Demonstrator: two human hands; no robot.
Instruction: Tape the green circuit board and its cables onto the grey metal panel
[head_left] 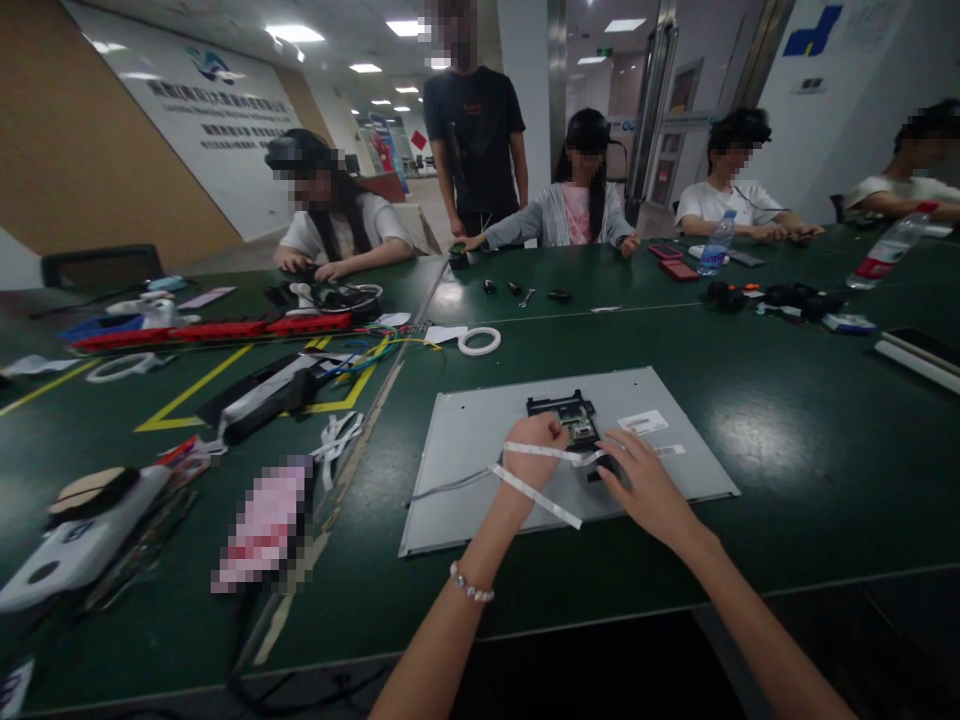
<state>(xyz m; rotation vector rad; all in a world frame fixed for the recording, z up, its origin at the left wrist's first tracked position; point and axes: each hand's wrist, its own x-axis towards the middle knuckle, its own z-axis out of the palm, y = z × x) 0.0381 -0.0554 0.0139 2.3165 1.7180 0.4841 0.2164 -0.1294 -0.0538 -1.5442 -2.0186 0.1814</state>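
A pale grey flat panel point(465, 430) lies on the green table in front of me, with a black bracket point(561, 402) holding a small circuit board point(579, 428) on it. My left hand point(534, 445) is closed at the left side of the board; what its fingers hold is hidden. White printed tape point(551, 508) runs across this hand and wrist. At the right of the board, my right hand point(637, 480) has its fingers spread, near the tape's end and a dark piece point(596, 472). A thin grey cable point(450, 487) extends left over the panel.
A white tape roll point(478, 341) lies behind the panel. At left are a white device point(82, 540), a pink item point(266, 520), cables and red strips point(225, 330). Several people are across the table, near bottles point(718, 243), small tools point(527, 298) and black parts point(799, 300).
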